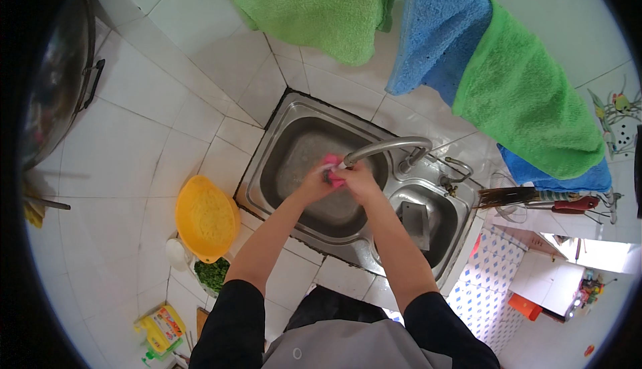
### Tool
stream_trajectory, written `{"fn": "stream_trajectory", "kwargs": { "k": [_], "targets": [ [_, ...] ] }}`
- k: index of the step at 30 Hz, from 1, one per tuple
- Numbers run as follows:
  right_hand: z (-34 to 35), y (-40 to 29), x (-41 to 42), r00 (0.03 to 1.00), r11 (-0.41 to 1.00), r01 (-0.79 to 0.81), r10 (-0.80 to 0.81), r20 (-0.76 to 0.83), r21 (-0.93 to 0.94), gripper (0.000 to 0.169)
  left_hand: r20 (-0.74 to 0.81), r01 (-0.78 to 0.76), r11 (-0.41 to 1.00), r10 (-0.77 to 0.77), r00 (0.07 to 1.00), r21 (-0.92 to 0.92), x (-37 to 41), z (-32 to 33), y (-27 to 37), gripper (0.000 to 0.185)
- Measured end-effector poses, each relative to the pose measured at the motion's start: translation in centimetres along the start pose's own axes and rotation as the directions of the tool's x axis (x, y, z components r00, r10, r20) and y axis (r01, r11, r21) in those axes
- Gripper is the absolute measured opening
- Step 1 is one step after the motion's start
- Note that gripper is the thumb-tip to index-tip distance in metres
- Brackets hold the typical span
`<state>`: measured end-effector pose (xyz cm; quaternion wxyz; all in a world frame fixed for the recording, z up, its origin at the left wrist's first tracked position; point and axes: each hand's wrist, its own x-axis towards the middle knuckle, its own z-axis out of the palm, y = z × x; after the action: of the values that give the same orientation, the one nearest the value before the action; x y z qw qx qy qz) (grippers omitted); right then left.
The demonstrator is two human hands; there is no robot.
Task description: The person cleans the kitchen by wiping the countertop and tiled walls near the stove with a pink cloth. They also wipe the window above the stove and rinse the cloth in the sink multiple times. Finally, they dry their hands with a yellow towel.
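Over the large basin of a stainless steel sink (pixel 247 188), my left hand (pixel 315 184) and my right hand (pixel 360 181) are close together. Both grip a bright pink cloth-like item (pixel 333 160), partly covered by my fingers. A small dark patch shows between the hands; I cannot tell what it is. The curved metal faucet (pixel 388 144) ends right above them, its pale tip almost touching the pink item. In the smaller basin to the right lies a grey metal object with a flat blade-like face (pixel 415 221), perhaps a cleaver or a grater.
A yellow plastic basin (pixel 186 218) stands left of the sink, beside a bowl of chopped greens (pixel 211 274). Green (pixel 311 12) and blue towels (pixel 431 33) hang above. A brush (pixel 506 196) hangs at right. Yellow detergent bottles (pixel 163 329) stand lower left, a large lidded pan (pixel 55 78) upper left.
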<state>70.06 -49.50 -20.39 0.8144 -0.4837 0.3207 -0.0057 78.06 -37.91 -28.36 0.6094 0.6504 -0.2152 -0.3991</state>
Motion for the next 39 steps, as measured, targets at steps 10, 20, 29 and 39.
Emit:
{"fn": "stream_trajectory", "kwargs": {
  "k": [10, 20, 29, 39],
  "targets": [
    [-9.2, -0.3, -4.2, 0.846, 0.960, -0.132, -0.021, -0.533, -0.246, 0.025, 0.081, -0.155, 0.658, 0.142, 0.987, 0.737, -0.1, 2.4, 10.0, 0.027],
    [-18.9, -0.2, -0.8, 0.719, 0.725, 0.456, 0.041, -0.693, 0.516, 0.046, 0.176, -0.229, 0.435, 0.159, 0.971, 0.871, -2.5, 3.6, 14.5, 0.040],
    [-12.7, -4.1, -3.3, 0.835, 0.991, 0.130, -0.134, -0.533, -0.046, 0.055, 0.179, -0.220, 0.640, 0.129, 0.975, 0.736, -4.0, 1.5, 13.9, 0.051],
    [4.0, -1.9, -9.9, 0.596, 0.405, 0.620, -0.800, 0.068, -0.672, 0.060, 0.388, -0.316, 0.861, 0.154, 0.909, 0.398, -6.7, -0.2, 20.0, 0.051]
  ]
}}
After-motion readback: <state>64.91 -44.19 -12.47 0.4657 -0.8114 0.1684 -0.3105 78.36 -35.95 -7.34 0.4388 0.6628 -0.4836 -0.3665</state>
